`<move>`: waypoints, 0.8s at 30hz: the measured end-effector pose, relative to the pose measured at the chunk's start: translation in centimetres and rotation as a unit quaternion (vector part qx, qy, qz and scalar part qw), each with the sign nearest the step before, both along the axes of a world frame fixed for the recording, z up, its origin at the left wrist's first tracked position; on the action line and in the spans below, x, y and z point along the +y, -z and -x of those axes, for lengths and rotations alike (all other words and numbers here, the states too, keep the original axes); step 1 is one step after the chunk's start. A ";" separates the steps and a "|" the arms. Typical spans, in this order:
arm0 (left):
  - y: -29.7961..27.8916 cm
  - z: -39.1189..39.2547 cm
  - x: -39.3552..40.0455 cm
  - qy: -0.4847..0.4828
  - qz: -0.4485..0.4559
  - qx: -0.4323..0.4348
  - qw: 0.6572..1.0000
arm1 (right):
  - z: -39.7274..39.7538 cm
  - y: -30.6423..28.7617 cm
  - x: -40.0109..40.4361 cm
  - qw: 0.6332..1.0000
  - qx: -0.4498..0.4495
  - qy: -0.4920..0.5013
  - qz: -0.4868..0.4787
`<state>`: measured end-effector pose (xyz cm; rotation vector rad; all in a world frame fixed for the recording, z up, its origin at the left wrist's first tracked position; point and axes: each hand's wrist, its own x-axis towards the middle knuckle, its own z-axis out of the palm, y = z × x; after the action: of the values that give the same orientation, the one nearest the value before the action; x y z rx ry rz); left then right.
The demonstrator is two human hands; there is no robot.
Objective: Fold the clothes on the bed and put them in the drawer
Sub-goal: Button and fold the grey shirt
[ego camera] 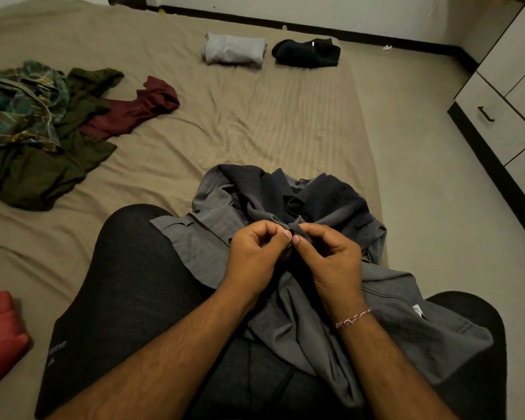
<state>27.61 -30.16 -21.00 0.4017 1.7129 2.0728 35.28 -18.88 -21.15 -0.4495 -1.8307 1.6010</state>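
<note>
Both hands meet over a crumpled grey shirt (285,301) that lies across the person's lap and spills forward onto the tan bed sheet (225,125). The left hand (255,253) and the right hand (331,259) are side by side, thumb tips nearly touching, and each pinches a small bunch of the shirt's fabric between thumb and curled fingers. A braided thread bracelet (353,318) circles the right wrist. Beyond the hands, at the far end of the bed, a folded light grey garment (234,50) sits just beside a folded black garment with a zip (306,53), the two close but apart. Well to the left of the left hand lies a loose heap: a green patterned shirt (22,104) on top of an olive green garment (43,165), with a maroon garment (134,110) trailing out from the heap toward the middle of the sheet. Near the left elbow, at the picture's edge, a red garment (0,331) rests on the bed. To the right of the right hand, across a strip of floor, stands a pale drawer unit with a dark handle (486,114), its drawers closed.
</note>
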 end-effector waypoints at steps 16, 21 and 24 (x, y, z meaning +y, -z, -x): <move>-0.7 2.1 -0.4 0.069 0.111 0.003 0.991 | -0.1 -0.2 1.6 0.995 -0.045 -0.084 0.002; -0.8 2.9 -0.7 0.110 0.130 -0.008 0.985 | 0.2 0.3 1.3 0.992 -0.045 -0.108 0.049; -0.5 3.1 -0.7 0.119 0.134 0.000 0.984 | 0.2 0.2 1.6 0.993 -0.045 -0.110 0.019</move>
<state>24.47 -30.86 -20.49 0.4929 1.8151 1.6488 35.11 -17.28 -21.38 -0.3524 -1.9779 1.7895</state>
